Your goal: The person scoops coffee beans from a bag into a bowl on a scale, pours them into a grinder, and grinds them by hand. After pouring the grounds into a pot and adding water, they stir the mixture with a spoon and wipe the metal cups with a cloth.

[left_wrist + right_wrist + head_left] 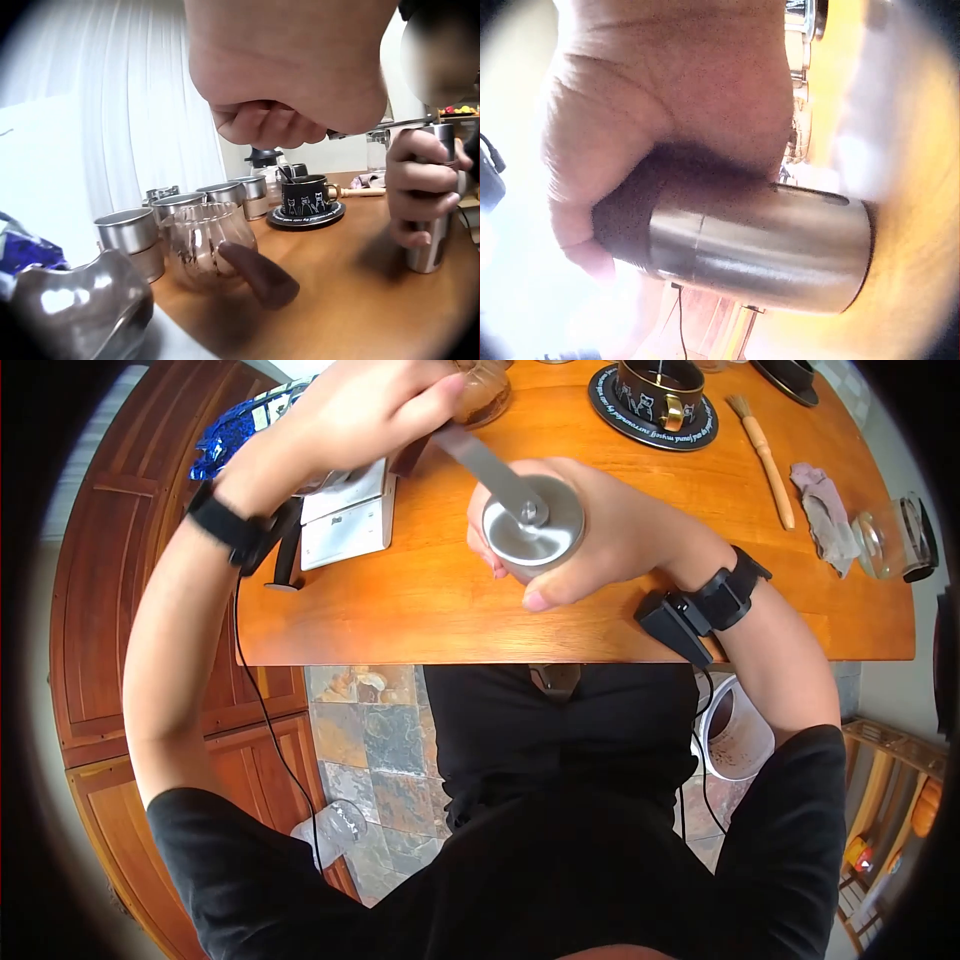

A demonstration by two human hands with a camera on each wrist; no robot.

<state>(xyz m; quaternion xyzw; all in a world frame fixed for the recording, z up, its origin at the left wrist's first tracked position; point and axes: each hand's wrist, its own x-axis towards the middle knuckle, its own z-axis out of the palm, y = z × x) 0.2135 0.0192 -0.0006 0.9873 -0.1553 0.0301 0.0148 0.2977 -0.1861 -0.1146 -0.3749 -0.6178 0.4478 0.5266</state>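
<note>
A steel hand coffee grinder [540,540] stands upright over the near part of the wooden table [420,615]. My right hand [620,525] wraps round its upper body, fingers on one side and thumb on the other. The lower steel cylinder shows bare beneath that hand in the right wrist view. From the grinder's lid a flat metal crank [490,468] reaches toward the far left. My left hand [365,415] grips the crank's outer end, its fingers curled, and the knob is hidden inside. In the left wrist view, a ribbed glass server [202,251] stands below this hand.
A white scale [345,535] and a blue bag [222,448] are at the left. Beyond stand several metal canisters [126,229] and a black cup [304,196] on its saucer [640,430]. A brush [768,465], cloth [825,520] and glass jar [880,545] lie right.
</note>
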